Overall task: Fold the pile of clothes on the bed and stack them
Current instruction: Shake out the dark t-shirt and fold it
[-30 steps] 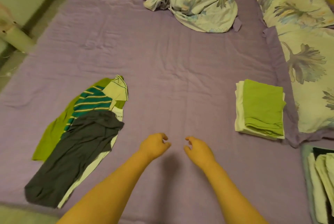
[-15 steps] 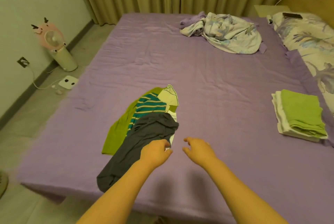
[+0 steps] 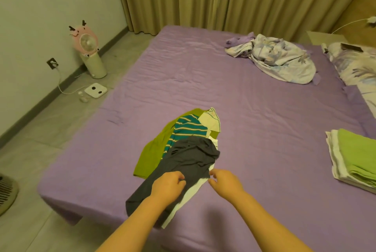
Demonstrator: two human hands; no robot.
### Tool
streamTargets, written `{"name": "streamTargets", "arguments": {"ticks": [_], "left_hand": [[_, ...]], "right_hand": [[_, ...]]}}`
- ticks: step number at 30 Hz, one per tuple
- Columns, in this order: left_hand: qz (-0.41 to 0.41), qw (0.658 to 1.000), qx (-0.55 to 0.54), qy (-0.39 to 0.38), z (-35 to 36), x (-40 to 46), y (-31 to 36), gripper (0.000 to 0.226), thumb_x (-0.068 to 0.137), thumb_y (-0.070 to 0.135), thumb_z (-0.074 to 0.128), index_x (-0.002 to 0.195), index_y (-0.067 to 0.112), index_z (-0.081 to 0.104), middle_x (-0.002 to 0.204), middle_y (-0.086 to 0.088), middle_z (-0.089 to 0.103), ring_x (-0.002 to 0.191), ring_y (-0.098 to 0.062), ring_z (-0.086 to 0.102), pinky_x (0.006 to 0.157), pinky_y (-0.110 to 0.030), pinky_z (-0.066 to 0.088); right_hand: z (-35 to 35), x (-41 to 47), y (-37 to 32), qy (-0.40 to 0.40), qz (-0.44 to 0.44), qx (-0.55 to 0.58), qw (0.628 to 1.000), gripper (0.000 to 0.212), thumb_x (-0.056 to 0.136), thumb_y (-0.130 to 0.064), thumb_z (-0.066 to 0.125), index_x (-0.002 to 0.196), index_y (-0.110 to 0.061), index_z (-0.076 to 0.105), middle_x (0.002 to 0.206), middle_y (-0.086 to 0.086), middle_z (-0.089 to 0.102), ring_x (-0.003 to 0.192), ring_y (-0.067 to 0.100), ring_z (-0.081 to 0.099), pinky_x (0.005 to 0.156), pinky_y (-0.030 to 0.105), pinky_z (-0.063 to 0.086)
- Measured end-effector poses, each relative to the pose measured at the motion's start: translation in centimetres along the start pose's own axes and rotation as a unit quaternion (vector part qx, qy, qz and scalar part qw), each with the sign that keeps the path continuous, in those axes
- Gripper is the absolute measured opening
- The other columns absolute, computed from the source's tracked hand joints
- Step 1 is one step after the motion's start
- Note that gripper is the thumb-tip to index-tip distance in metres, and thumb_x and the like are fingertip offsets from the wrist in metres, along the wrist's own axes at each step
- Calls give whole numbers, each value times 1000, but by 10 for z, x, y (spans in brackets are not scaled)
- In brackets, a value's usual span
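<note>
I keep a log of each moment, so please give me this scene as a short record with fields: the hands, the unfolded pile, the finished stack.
left hand: over the dark grey garment, fingers curled at its cloth; grip not certain
right hand: at the garment's right edge, holds nothing
unfolded pile: dark grey on top, striped teal shirt and green garment beneath
folded stack: green on white, right side of the bed

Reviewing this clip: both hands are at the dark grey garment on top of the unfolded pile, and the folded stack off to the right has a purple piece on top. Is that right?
Not quite. In the head view the folded stack at the right has a lime green piece on top, not purple; purple is the bed sheet. The rest holds: the left hand and right hand are at the dark grey garment topping the unfolded pile.
</note>
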State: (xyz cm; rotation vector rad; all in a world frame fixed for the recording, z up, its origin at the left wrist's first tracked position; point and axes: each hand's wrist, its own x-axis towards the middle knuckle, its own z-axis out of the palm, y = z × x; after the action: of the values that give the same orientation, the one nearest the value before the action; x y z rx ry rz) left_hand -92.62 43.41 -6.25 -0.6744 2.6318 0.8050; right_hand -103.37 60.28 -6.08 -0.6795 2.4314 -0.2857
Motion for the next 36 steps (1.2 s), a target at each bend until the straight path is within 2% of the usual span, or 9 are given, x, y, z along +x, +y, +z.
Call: {"name": "streamTargets", "arguments": {"ticks": [8,13,20,23,27,29,32,34,36], "left_hand": [[-49,998,16,-22,-2,61,-16,29,96,37,47,119,26,61,117,6,66,106,-14,60,86,-30,51],[-55,998,13,-39,0,118,-11,26,97,36,46,113,24,63,111,4,67,99,-14,61,82,-29,51],[-49,998,-7,-43,27,193,-1,26,97,28,45,106,17,68,111,-2,65,102,-20,60,85,-32,48],[-53,998,-17,-18,43,228,-5,27,98,25,46,114,18,66,117,-3,63,108,-20,57,91,-33,46],[-95,994,-61,5,67,270,-15,36,98,28,49,132,16,54,128,-3,59,118,-19,54,97,-32,43],[-153,980,-124,17,77,286,-18,43,95,30,56,134,13,49,121,-6,62,113,-21,57,94,-32,45],[-197,964,-179,3,85,300,-20,42,89,27,65,126,8,53,104,-9,66,101,-22,61,85,-30,45],[-185,966,-182,-10,80,298,-19,30,89,24,66,114,8,62,102,-10,68,98,-23,62,83,-29,45],[-159,962,-221,7,64,290,-16,17,89,22,65,101,11,68,94,-6,68,95,-23,62,80,-29,45]], "right_hand": [[-2,70,29,-64,18,8,998,34,98,-30,43,124,-14,56,122,7,62,108,26,59,90,34,49],[-8,121,48,-86,44,30,995,37,98,-36,42,128,-16,54,123,7,61,110,24,58,91,34,48],[14,177,59,-102,79,51,990,35,98,-38,44,125,-17,52,120,6,61,108,23,58,87,32,48],[37,202,55,-107,100,55,988,34,98,-40,43,120,-17,54,118,6,61,107,24,58,83,32,47],[71,224,50,-69,167,94,979,38,98,-43,42,123,-17,50,121,5,59,110,22,56,86,32,47],[85,233,48,-43,187,117,974,36,99,-38,41,128,-17,47,126,4,56,113,21,55,90,31,45],[89,237,46,-20,208,153,966,30,102,-30,36,123,-16,52,124,6,57,110,22,55,94,30,44],[82,226,46,19,227,188,955,30,102,-30,36,117,-13,56,119,8,60,106,22,57,95,30,45],[69,206,45,88,220,233,943,30,101,-30,39,109,-12,61,110,9,63,96,21,58,88,31,48]]}}
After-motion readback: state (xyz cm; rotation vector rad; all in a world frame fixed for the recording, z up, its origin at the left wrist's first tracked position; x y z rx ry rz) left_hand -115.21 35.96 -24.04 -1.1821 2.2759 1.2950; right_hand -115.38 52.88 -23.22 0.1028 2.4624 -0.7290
